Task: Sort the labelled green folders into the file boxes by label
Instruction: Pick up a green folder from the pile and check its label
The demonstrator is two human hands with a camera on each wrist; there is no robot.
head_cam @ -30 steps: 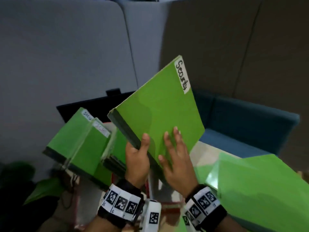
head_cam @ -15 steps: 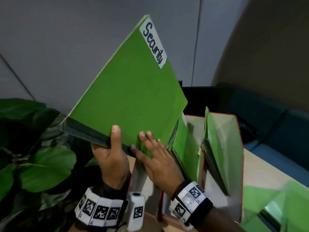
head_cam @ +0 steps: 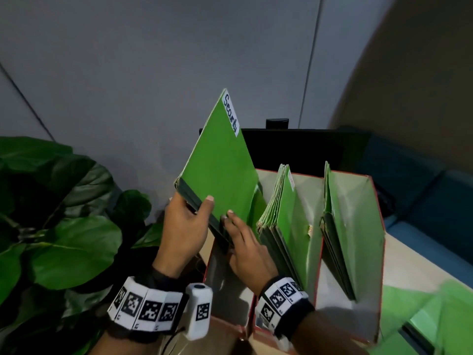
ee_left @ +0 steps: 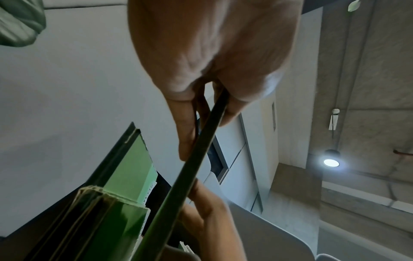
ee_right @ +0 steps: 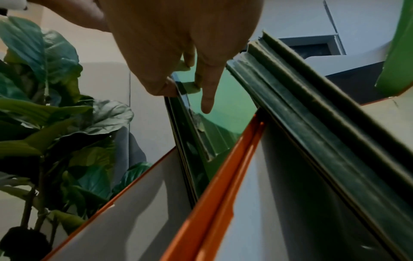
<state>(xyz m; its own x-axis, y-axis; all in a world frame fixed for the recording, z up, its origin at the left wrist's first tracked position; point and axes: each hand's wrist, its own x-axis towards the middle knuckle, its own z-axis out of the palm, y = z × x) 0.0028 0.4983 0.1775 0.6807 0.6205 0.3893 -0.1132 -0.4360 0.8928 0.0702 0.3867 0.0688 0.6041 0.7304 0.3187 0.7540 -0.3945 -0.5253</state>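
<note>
A green folder (head_cam: 220, 170) labelled "Security" stands tilted, its lower corner inside the leftmost red-edged file box (head_cam: 220, 278). My left hand (head_cam: 189, 221) grips its dark spine, thumb on the front face and fingers behind. My right hand (head_cam: 245, 247) reaches into that box and pinches the lower spine. In the left wrist view the left hand (ee_left: 212, 53) holds the folder's thin edge (ee_left: 178, 194). In the right wrist view the right hand (ee_right: 178, 35) has its thumb and fingers on the folder (ee_right: 230, 98) above the orange box rim (ee_right: 223, 167). The middle box holds a thick stack of folders (head_cam: 284, 216); the right one holds a few folders (head_cam: 335, 226).
A large-leafed plant (head_cam: 64, 239) stands close on the left. A black monitor (head_cam: 294, 147) is behind the boxes, with a grey wall beyond. More green folders (head_cam: 435, 316) lie on the pale table (head_cam: 409, 257) at the lower right. A blue sofa (head_cam: 422, 201) is on the right.
The Security folder has come down and turned more upright, its lower corner now in the leftmost box. My right hand slid from the folder's face to its lower spine.
</note>
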